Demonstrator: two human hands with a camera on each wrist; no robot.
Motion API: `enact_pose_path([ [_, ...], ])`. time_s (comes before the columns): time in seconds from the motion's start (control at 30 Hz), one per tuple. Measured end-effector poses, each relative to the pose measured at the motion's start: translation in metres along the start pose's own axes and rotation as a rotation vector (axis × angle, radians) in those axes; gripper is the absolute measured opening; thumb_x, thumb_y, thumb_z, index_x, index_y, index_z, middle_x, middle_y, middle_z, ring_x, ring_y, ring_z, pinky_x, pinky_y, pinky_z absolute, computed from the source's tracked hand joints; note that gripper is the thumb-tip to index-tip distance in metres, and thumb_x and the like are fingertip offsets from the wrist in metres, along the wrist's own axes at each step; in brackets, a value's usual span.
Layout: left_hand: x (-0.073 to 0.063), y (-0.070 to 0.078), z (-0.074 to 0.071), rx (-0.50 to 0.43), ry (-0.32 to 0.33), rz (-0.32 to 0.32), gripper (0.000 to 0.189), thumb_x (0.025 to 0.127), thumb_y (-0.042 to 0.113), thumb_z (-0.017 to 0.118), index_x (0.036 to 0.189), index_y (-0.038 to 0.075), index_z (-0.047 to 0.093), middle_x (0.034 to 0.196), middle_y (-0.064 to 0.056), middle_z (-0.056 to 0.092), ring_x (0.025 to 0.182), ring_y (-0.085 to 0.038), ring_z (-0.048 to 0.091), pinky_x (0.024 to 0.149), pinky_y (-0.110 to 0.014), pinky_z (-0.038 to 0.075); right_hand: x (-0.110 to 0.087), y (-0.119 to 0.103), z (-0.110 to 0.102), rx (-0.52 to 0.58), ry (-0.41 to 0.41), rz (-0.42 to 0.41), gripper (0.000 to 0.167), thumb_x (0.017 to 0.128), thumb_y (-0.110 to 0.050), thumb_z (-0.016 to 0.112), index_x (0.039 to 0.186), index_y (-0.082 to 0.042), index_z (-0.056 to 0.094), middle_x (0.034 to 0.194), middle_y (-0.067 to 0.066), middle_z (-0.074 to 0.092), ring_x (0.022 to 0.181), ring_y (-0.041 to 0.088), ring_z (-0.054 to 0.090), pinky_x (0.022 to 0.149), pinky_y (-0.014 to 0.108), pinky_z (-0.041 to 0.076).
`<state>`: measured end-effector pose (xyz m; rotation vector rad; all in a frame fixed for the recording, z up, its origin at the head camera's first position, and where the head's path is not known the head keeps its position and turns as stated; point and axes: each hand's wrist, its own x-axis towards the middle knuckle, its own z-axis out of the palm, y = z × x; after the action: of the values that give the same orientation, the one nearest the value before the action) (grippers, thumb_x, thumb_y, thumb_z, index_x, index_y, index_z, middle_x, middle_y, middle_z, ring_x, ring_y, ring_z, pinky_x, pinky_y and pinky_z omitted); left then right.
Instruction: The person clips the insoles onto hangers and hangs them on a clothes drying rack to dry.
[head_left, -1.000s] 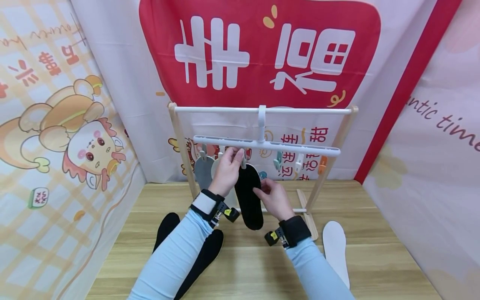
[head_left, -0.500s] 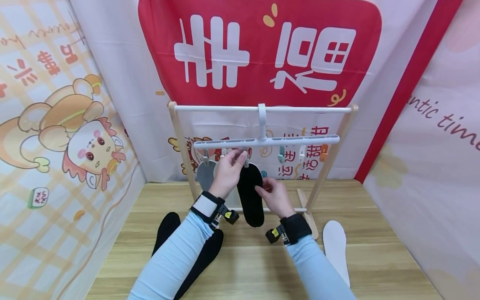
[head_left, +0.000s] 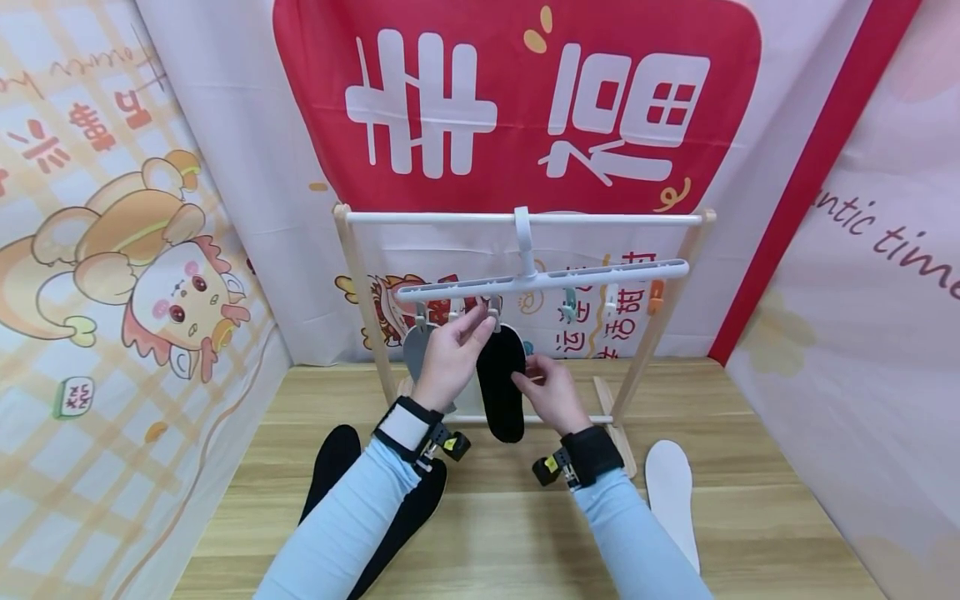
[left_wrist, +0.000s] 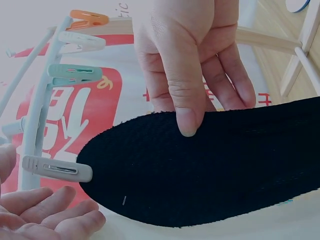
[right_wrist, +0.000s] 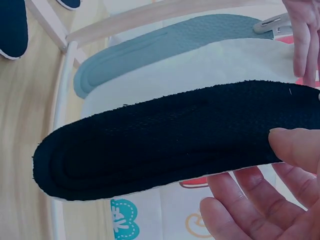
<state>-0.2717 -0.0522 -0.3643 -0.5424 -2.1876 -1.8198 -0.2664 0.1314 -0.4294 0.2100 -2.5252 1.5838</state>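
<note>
A black insole [head_left: 501,387] hangs toe or heel up from a grey clip [left_wrist: 57,169] on the white hanger [head_left: 555,279]. My right hand [head_left: 551,392] pinches the insole's right edge, thumb on the dark face and fingers behind. Beside the clip is my left hand [head_left: 453,358], its fingers [left_wrist: 75,220] loosely extended and apart from the clip in the left wrist view. Left of the black insole hang a grey insole [right_wrist: 165,52] and a white insole [right_wrist: 200,65], partly hidden by my left hand in the head view.
The hanger hooks on a wood-and-white rack [head_left: 615,220]. Green [head_left: 569,304], white [head_left: 611,298] and orange [head_left: 656,297] clips hang at right, holding nothing. Black insoles [head_left: 420,500] lie on the table [head_left: 517,542] at left, a white insole [head_left: 670,492] at right.
The hanger has swung, its right end rising and its left end lowering. The clipped black insole's lower end has come up slightly. Both hands stay near the same places.
</note>
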Motion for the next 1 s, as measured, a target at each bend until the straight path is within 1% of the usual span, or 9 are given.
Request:
enact_pose_path([
  [0.23, -0.008, -0.008, -0.003, -0.017, 0.013, -0.009, 0.05, 0.1, 0.032, 0.06, 0.139, 0.0, 0.054, 0.138, -0.011, 0.057, 0.124, -0.018, 0.056, 0.098, -0.025, 0.046, 0.001, 0.004, 0.002, 0.009, 0.0, -0.006, 0.022, 0.094, -0.015, 0.069, 0.113, -0.003, 0.067, 0.105, 0.012, 0.069, 0.098, 0.026, 0.065, 0.087, 0.043, 0.053],
  [0.37, -0.013, -0.011, -0.006, -0.025, 0.02, -0.012, 0.051, 0.099, 0.032, 0.062, 0.139, 0.001, 0.054, 0.138, -0.011, 0.057, 0.124, -0.017, 0.057, 0.098, -0.024, 0.046, 0.001, 0.007, 0.003, 0.014, -0.003, -0.02, 0.024, 0.093, -0.012, 0.069, 0.115, -0.002, 0.067, 0.105, 0.013, 0.069, 0.098, 0.027, 0.065, 0.087, 0.043, 0.053],
  [0.5, -0.018, -0.017, -0.009, -0.022, 0.032, 0.0, 0.052, 0.098, 0.035, 0.063, 0.139, 0.003, 0.055, 0.137, -0.012, 0.058, 0.123, -0.018, 0.057, 0.097, -0.023, 0.046, 0.002, 0.012, 0.001, 0.014, -0.014, -0.023, 0.026, 0.094, -0.011, 0.068, 0.118, 0.0, 0.067, 0.108, 0.014, 0.069, 0.1, 0.027, 0.064, 0.088, 0.043, 0.053],
  [0.6, -0.023, -0.021, -0.012, -0.007, 0.047, 0.021, 0.053, 0.098, 0.036, 0.063, 0.138, 0.002, 0.056, 0.137, -0.013, 0.058, 0.123, -0.019, 0.057, 0.097, -0.023, 0.046, -0.001, 0.014, -0.002, 0.022, -0.027, -0.026, 0.026, 0.095, -0.01, 0.066, 0.119, 0.0, 0.066, 0.112, 0.016, 0.067, 0.102, 0.027, 0.063, 0.089, 0.043, 0.052],
  [0.7, -0.031, -0.024, -0.015, 0.035, 0.05, 0.033, 0.054, 0.098, 0.037, 0.062, 0.138, 0.001, 0.055, 0.136, -0.012, 0.059, 0.123, -0.023, 0.058, 0.097, -0.024, 0.046, -0.005, 0.013, -0.006, 0.032, -0.036, -0.053, 0.025, 0.096, -0.009, 0.065, 0.119, 0.001, 0.065, 0.115, 0.019, 0.066, 0.103, 0.028, 0.063, 0.09, 0.044, 0.052],
  [0.73, -0.034, -0.024, -0.016, 0.046, 0.047, 0.034, 0.055, 0.098, 0.037, 0.062, 0.138, 0.001, 0.055, 0.136, -0.011, 0.059, 0.123, -0.024, 0.058, 0.096, -0.024, 0.046, -0.007, 0.013, -0.008, 0.025, -0.033, -0.06, 0.024, 0.096, -0.009, 0.065, 0.119, 0.001, 0.066, 0.113, 0.018, 0.067, 0.102, 0.028, 0.063, 0.089, 0.044, 0.052],
  [0.83, -0.044, -0.027, -0.018, 0.101, 0.043, 0.044, 0.054, 0.098, 0.037, 0.062, 0.138, 0.001, 0.056, 0.136, -0.009, 0.06, 0.121, -0.024, 0.06, 0.095, -0.025, 0.048, -0.015, 0.015, -0.014, -0.007, -0.03, -0.073, 0.024, 0.097, -0.011, 0.065, 0.118, -0.001, 0.066, 0.109, 0.014, 0.068, 0.099, 0.026, 0.063, 0.088, 0.043, 0.052],
  [0.9, -0.051, -0.029, -0.018, 0.123, 0.041, 0.067, 0.052, 0.099, 0.034, 0.062, 0.137, 0.0, 0.056, 0.134, -0.012, 0.06, 0.12, -0.023, 0.06, 0.095, -0.028, 0.049, -0.02, 0.017, -0.018, -0.04, -0.023, -0.07, 0.023, 0.097, -0.012, 0.065, 0.118, -0.003, 0.067, 0.107, 0.011, 0.068, 0.098, 0.024, 0.063, 0.087, 0.042, 0.052],
  [1.0, -0.063, -0.034, -0.019, 0.15, 0.039, 0.094, 0.049, 0.099, 0.03, 0.063, 0.136, -0.002, 0.057, 0.133, -0.016, 0.061, 0.118, -0.027, 0.061, 0.094, -0.034, 0.05, -0.028, 0.021, -0.026, -0.078, -0.016, -0.045, 0.022, 0.097, -0.015, 0.066, 0.117, -0.006, 0.068, 0.107, 0.007, 0.068, 0.098, 0.022, 0.063, 0.086, 0.04, 0.053],
])
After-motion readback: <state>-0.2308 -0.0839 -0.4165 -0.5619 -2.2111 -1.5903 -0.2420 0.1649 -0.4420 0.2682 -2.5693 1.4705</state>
